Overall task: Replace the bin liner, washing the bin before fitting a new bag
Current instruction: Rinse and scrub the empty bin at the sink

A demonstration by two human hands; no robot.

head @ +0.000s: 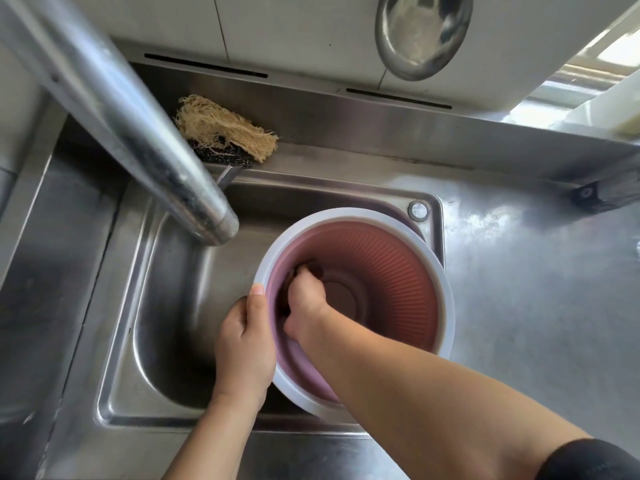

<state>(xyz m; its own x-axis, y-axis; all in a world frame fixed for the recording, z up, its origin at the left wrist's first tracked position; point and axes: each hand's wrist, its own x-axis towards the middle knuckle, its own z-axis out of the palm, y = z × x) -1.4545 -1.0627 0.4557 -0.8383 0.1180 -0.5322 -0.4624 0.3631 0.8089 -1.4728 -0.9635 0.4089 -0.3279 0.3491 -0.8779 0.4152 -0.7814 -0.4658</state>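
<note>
Head view, looking down. Pink bin (391, 271) with a white rim, tilted in the right part of the steel sink (166, 306), mouth turned up toward the camera. Left hand (244, 344) gripping the rim at its near-left edge, thumb lying over the rim, other fingers curled behind it on the outside. Right hand (304, 303) reaching deep inside the bin, fingers (306, 271) clenched on something dark, probably a scrub pad; too blurred to name surely. No water running from the tap (194, 199) at this moment, as far as visible.

To do this scrubbing well, probably: keep the rim held firm so the bin does not turn, press the pad along the ribbed wall in circles, reach also the round bottom, then rinse under the tap and dry before the new bag.

Steel surface (536, 323) around the sink, shiny and a little stained. Fibrous loofah (225, 128) lying on a dark scourer (221, 155) on the ledge behind the sink. Metal bowl (422, 32) hanging on the white tiled wall above. Bright daylight coming from the upper right.
</note>
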